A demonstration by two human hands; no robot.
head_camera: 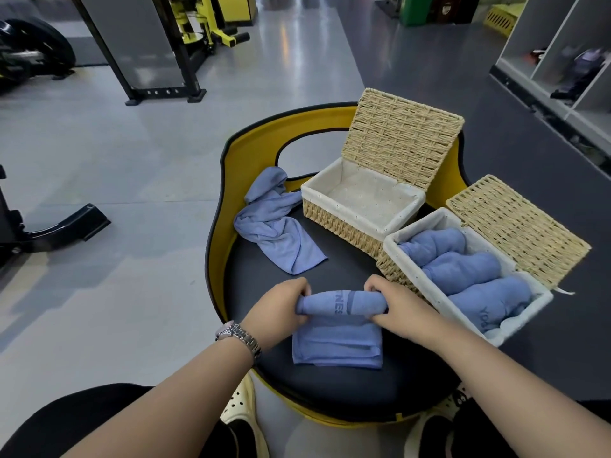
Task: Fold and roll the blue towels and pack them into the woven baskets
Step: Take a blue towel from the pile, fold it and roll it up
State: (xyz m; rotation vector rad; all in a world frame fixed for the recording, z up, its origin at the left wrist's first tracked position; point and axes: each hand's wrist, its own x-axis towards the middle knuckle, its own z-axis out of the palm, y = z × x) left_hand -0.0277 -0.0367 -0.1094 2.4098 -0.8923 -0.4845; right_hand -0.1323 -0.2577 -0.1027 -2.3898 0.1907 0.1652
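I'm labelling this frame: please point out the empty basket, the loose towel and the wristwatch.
empty basket [330, 215]: head view, front woven wall.
loose towel [277, 238]: head view, middle of the crumpled cloth.
wristwatch [238, 335]: head view, metal band.

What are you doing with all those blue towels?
A person is rolling up a folded blue towel on a round dark cushion, with the left hand and right hand gripping the two ends of the roll. The nearer woven basket already holds three rolled towels. The farther basket has nothing in it yet, and one crumpled towel lies beside it, waiting.
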